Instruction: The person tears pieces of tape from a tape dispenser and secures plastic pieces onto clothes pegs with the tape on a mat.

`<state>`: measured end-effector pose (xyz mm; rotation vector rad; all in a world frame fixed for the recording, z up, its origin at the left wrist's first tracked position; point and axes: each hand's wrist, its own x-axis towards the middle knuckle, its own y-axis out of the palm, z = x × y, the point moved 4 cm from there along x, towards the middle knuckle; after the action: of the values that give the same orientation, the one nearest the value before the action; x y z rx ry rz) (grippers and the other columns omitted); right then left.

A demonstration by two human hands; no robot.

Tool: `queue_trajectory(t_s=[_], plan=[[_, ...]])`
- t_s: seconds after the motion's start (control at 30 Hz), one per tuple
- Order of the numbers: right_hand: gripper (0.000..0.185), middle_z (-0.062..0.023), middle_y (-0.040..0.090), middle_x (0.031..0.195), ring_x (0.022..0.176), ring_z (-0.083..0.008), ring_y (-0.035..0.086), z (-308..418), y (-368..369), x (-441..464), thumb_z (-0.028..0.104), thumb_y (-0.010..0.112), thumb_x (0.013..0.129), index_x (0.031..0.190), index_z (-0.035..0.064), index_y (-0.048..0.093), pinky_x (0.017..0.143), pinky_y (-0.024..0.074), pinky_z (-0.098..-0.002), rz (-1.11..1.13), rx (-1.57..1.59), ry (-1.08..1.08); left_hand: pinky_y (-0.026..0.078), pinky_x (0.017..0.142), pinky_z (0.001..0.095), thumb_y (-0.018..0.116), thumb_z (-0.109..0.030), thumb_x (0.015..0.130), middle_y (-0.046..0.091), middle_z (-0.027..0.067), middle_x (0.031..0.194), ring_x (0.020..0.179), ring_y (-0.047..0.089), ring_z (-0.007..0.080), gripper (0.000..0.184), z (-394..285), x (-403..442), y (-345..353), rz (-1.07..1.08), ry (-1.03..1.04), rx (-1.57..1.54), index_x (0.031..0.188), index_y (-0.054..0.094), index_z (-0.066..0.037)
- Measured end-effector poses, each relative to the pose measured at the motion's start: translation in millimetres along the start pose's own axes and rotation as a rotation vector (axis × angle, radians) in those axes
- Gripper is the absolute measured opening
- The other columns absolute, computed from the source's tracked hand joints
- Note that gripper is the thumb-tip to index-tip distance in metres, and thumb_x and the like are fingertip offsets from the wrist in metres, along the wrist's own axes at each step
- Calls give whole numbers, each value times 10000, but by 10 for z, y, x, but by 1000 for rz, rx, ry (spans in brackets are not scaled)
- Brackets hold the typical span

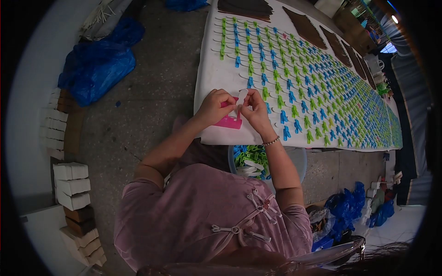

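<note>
Holding a small white strip point(243, 95) up close to a pink piece point(229, 122), near the close left corner of a white table point(258, 138). Pinching the strip with the right hand point(258, 115), thumb and finger pressed together on it. Curling the fingers of the left hand point(214, 106) in toward the same spot, next to the pink piece; cannot tell whether gripping the strip, the pink piece or nothing. Could drop the strip if held too near its edge, as a thin and likely slippery thing. Could bend or crease it, too, if pushed hard from one side only. Might slide or tip the pink piece if leaning on it, without any clamp in sight to pin it to the table. Might get the strip crooked as well, with fingers in the way. Just past the right hand, could knock the closest of the rows of blue and green clips point(286, 133) out of line with one swing of the wrist, or catch one on the bracelet point(270, 140). Below the table edge, might lose a dropped strip in the tub point(298, 162), perhaps hard to find among loose clips point(260, 156) and other white bits point(249, 169). Farther up the table, seeing brown sheets point(304, 26), likely too far off to get bumped.
</note>
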<state>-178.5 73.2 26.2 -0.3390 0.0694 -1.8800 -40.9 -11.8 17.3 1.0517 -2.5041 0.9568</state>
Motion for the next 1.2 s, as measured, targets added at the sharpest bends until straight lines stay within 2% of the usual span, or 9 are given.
queue_trajectory(t_s=[0.17,0.23,0.47,0.67,0.73,0.97,1.03,1.17,1.2], plan=[[368,3,481,845,784,-99,467,12,89,-5,-2,637,747,1094,39,521,746,427,-234,12,-75,5,457,791,362,728,-76,709,614,69,896,866,574,251,196,-149,22,-189,-95,26,-54,868,614,-65],[368,13,481,854,801,-90,467,55,133,-11,-5,643,763,1105,47,519,742,425,-230,53,-149,-19,466,815,357,690,-45,715,605,72,931,908,572,239,265,-261,66,-314,-123,8,-69,959,586,-54],[332,-12,532,856,803,-116,506,58,142,-15,3,628,765,1083,44,546,747,433,-242,82,-306,-89,483,802,335,657,-22,722,610,72,948,903,575,224,265,-178,48,-342,-29,-26,-160,974,574,-41],[288,-61,556,829,775,-202,532,102,-3,-70,9,638,733,1012,35,568,710,449,-306,91,-546,-199,471,768,345,667,-38,723,630,48,876,845,579,212,245,30,-59,-201,12,-39,-84,953,582,-56],[261,-113,599,790,759,-301,559,171,-31,-81,20,645,690,943,30,582,685,451,-394,74,-557,-224,447,765,360,681,-59,719,634,22,827,840,568,213,239,78,-57,-132,20,-15,-51,936,582,-76],[267,-111,604,793,762,-312,558,147,-98,-83,30,654,682,941,40,588,699,439,-408,80,-632,-225,423,802,375,685,-71,711,641,11,824,817,561,224,237,88,-27,-77,28,-1,1,924,584,-95],[287,-81,561,778,748,-252,529,189,-134,-75,10,628,692,971,44,571,680,430,-352,79,-671,-258,435,785,371,686,-64,707,640,16,808,816,569,230,250,73,-8,-46,53,13,32,933,582,-93],[289,-82,571,799,768,-264,538,425,-224,-79,13,611,688,972,54,574,715,427,-370,34,-765,-272,453,756,366,692,-53,702,644,25,801,813,582,233,268,-10,71,48,103,18,-6,942,579,-87],[289,-80,577,813,785,-271,541,497,-226,-91,20,609,688,973,58,575,736,422,-378,30,-795,-350,459,743,364,698,-49,697,649,31,806,811,588,235,277,-39,99,68,90,24,1,944,577,-82]])
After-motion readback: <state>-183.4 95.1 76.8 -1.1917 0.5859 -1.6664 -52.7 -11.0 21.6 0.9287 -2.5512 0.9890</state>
